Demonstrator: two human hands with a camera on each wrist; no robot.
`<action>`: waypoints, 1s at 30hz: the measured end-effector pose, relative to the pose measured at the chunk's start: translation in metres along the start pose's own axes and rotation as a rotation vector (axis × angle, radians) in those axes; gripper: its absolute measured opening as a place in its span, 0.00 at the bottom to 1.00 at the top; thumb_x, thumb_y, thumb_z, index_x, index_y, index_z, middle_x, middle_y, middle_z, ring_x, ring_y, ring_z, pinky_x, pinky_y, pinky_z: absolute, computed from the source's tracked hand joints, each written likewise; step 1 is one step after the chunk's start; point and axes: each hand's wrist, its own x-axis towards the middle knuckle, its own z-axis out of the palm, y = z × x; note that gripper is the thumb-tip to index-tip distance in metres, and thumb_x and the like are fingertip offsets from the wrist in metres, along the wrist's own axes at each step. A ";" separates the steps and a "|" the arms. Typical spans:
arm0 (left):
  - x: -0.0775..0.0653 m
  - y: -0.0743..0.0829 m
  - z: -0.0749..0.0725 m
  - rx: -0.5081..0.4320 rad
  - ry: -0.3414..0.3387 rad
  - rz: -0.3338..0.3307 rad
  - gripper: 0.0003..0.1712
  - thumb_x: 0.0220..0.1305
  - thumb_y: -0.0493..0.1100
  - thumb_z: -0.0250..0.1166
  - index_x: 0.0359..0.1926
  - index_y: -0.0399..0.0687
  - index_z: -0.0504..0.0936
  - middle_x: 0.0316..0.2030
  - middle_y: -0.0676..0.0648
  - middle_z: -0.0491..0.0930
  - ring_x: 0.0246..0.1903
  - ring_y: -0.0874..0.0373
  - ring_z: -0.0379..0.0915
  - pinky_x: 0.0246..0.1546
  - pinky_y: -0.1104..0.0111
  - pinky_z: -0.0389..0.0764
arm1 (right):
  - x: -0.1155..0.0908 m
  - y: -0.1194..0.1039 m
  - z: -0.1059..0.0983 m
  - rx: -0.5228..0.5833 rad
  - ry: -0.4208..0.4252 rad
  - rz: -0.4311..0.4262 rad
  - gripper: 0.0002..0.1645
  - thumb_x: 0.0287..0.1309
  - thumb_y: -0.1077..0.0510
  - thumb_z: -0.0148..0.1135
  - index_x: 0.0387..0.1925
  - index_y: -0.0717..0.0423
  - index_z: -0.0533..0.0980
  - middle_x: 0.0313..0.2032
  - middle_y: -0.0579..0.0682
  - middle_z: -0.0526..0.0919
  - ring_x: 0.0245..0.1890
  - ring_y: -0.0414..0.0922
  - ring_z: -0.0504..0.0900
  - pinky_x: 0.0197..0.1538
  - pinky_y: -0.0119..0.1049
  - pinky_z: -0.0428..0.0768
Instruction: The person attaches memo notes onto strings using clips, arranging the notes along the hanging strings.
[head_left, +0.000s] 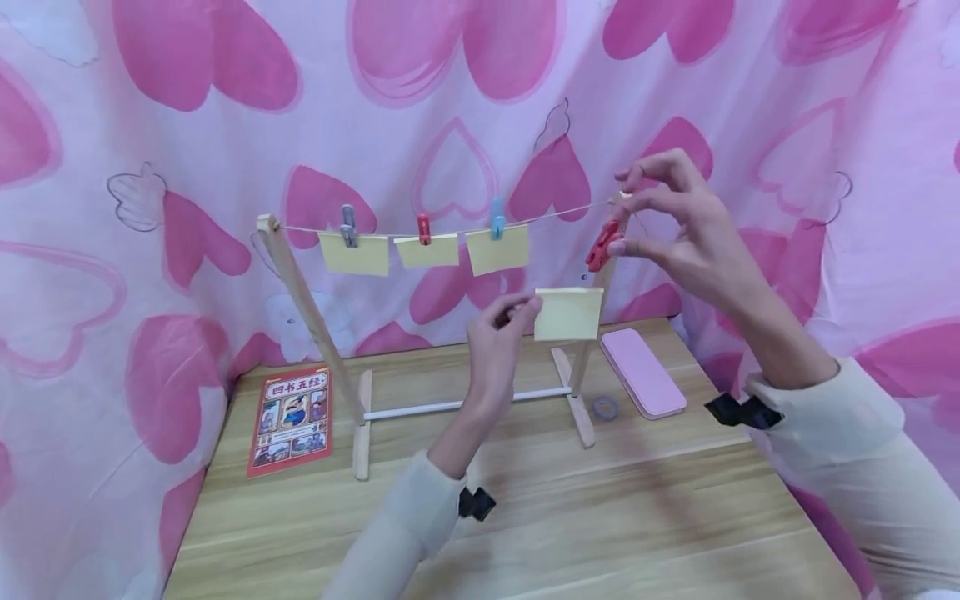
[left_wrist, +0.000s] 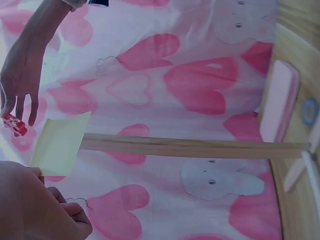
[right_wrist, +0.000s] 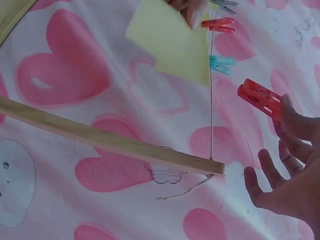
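My left hand (head_left: 495,354) pinches the left edge of a yellow paper note (head_left: 567,315), held up below the string near the right post. Up at that post's top, my right hand (head_left: 686,225) pinches a red clothespin (head_left: 602,246) between thumb and finger, its other fingers spread. In the right wrist view the red clothespin (right_wrist: 261,97) is apart from the string (right_wrist: 212,120). Three more yellow notes hang from the string under a grey clothespin (head_left: 348,227), a red clothespin (head_left: 424,229) and a blue clothespin (head_left: 497,218).
A wooden post (head_left: 311,321) holds the string's left end, and a white rod (head_left: 420,409) joins the stand's feet. On the table (head_left: 600,517) lie a red booklet (head_left: 292,419), a pink case (head_left: 643,372) and a roll of tape (head_left: 604,407). A heart-patterned curtain (head_left: 450,108) hangs behind.
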 end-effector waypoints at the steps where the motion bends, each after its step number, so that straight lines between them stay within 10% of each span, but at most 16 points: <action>1: 0.007 0.002 0.005 -0.024 0.011 0.004 0.12 0.72 0.41 0.74 0.50 0.38 0.92 0.31 0.56 0.77 0.34 0.62 0.70 0.33 0.75 0.71 | 0.005 0.000 0.000 -0.009 -0.003 -0.003 0.16 0.51 0.77 0.80 0.43 0.68 0.87 0.56 0.31 0.72 0.70 0.36 0.72 0.69 0.30 0.69; 14: 0.047 0.016 0.048 -0.183 0.187 0.030 0.10 0.72 0.36 0.74 0.47 0.32 0.92 0.24 0.58 0.71 0.28 0.66 0.66 0.30 0.76 0.68 | 0.055 0.011 -0.003 -0.028 -0.015 0.079 0.11 0.59 0.70 0.80 0.43 0.68 0.88 0.54 0.34 0.68 0.73 0.43 0.67 0.70 0.36 0.65; 30: 0.051 0.016 0.066 -0.309 0.256 0.043 0.12 0.73 0.34 0.73 0.52 0.30 0.91 0.21 0.57 0.67 0.26 0.65 0.65 0.29 0.78 0.69 | 0.074 0.018 0.006 -0.069 -0.054 0.083 0.07 0.64 0.67 0.76 0.43 0.67 0.88 0.53 0.42 0.68 0.71 0.48 0.66 0.71 0.43 0.67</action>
